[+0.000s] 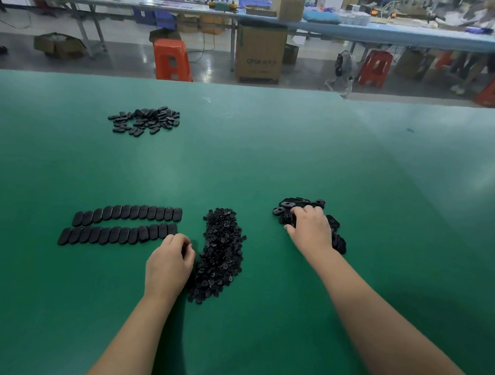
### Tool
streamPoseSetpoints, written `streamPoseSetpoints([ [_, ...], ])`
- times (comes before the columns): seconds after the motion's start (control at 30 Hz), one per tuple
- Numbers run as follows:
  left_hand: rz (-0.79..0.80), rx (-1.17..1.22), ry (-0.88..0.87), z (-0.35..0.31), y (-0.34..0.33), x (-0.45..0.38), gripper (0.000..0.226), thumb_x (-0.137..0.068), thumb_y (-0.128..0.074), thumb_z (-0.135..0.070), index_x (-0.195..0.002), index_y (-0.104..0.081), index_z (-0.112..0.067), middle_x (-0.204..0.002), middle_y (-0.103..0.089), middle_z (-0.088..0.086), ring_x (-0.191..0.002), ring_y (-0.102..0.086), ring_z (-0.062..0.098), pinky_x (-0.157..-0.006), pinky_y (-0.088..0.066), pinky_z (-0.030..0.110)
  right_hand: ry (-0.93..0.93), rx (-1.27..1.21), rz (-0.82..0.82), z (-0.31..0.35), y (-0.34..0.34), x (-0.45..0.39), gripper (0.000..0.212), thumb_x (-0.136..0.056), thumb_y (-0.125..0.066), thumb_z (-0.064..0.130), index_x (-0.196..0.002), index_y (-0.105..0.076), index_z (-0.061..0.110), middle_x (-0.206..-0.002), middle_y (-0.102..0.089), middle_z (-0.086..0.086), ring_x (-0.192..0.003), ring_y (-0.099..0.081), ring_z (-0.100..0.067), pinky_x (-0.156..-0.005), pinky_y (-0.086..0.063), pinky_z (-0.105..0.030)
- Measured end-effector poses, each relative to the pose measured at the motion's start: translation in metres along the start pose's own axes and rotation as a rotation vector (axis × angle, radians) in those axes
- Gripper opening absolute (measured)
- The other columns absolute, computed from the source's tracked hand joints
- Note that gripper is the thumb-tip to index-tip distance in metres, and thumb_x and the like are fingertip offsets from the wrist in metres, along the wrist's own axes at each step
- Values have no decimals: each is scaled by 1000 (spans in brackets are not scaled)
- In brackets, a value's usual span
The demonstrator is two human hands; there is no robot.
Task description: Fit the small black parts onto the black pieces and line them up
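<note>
Green matting covers the work table [270, 160] from the near edge to the aisle, and both of my forearms reach out over it. Nearest to me, my left hand [169, 262] rests knuckles-up with its fingers curled under, just beside the left edge of the long heap of small black parts [220, 254]; whether the fingertips pinch one of those parts I cannot tell, since they are hidden under the hand. Just beyond that hand ends the nearer of two neat rows of lined-up black pieces [120, 224], which run off to the left, side by side. Further right, well apart from the left hand, my right hand [309, 229] lies on top of the loose pile of black pieces [305, 207], its fingers bent down onto them and touching several, though a firm grip on any single one is not plain. Farther back on the left sits a scattered cluster of black oval pieces [145, 120]. Beyond the table edge stand orange stools [172, 59], a cardboard box [260, 52] and long benches.
</note>
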State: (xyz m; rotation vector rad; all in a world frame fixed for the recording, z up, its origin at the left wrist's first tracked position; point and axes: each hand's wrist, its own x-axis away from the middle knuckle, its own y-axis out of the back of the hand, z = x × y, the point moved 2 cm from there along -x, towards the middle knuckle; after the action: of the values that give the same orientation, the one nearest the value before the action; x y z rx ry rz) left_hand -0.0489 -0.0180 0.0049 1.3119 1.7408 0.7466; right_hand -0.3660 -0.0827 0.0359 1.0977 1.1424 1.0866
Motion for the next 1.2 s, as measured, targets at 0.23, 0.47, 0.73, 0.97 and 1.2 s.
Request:
streamPoseSetpoints([
  [0.23,8,-7,0,0,1,0,6,-93,-63,-16,-88,-62,-18,-80,-55,-8,-61,-54,11,-48,-36,25,40,-2,27,4,5,-2,32,-99,-59,38,-125,-65,20,-118,-62,-5,-115,-51,-26,-95,-44,-37],
  [0.47,4,-4,-2,1,0,0,7,-93,-63,-17,-87,-60,-19,-80,-55,-8,-62,-54,12,-50,-45,30,41,-86,28,1,11,10,28,-102,-54,34,-125,-64,21,-117,-64,-2,-109,-61,-25,-79,-48,-33],
  [0.73,-2,-1,-11,0,1,1,7,-93,-64,-17,-86,-60,-18,-79,-55,-6,-61,-54,14,-51,-48,33,-90,-433,-35,-14,17,17,18,-97,-59,24,-107,-73,19,-97,-68,0,-86,-62,-21,-72,-46,-31],
  [0.97,-20,39,-7,-1,3,3,7,-94,-62,-16,-88,-59,-19,-76,-59,-8,-60,-55,9,-52,-48,31,-356,-1078,-58,-10,22,26,10,-98,-62,16,-100,-69,10,-74,-72,-1,-50,-62,-5,-53,-53,-24],
  [1.2,-26,86,-40,-4,5,5,8,-90,-66,-8,-90,-61,-14,-84,-60,-4,-65,-57,15,-58,-49,32,-262,-1233,122,44,-1,66,13,-98,-61,7,-98,-64,20,-90,-72,-2,-63,-68,-5,-58,-56,-20],
])
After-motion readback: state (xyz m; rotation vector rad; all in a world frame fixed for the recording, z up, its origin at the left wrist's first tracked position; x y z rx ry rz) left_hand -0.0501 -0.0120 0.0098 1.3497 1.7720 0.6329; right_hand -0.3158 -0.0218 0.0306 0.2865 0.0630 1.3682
